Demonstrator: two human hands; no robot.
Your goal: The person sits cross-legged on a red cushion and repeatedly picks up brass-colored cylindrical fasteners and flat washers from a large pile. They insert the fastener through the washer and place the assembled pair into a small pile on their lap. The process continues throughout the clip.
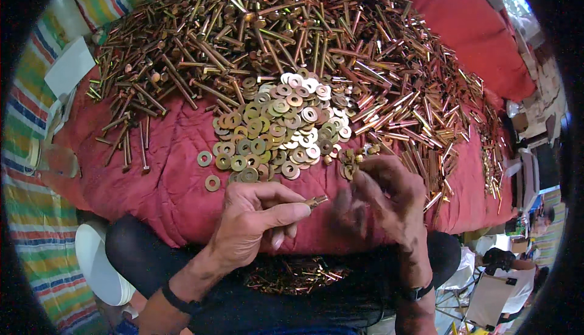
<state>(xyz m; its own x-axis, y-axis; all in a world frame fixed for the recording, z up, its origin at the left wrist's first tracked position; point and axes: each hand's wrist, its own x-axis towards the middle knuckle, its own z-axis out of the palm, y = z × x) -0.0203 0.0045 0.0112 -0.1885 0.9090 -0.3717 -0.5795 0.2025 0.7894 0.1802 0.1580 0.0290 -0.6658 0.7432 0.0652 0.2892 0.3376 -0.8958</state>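
Red cloth (pixel 152 177) is carrying bolts (pixel 255 37) and washers (pixel 280 128); I am seeing left hand (pixel 252 219) pinching a bolt (pixel 316 201), right hand (pixel 383 198) blurring, grip indeterminate.

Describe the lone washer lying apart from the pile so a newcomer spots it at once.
Start at the red quilted cloth, then find the heap of flat metal washers in its middle. Below that heap's left edge, toward the left hand, lies one brass-coloured ring washer, touching no other.

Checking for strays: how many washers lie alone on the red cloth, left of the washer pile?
2: one washer at the pile's left edge, another washer just below it. More may be hidden behind the left hand.
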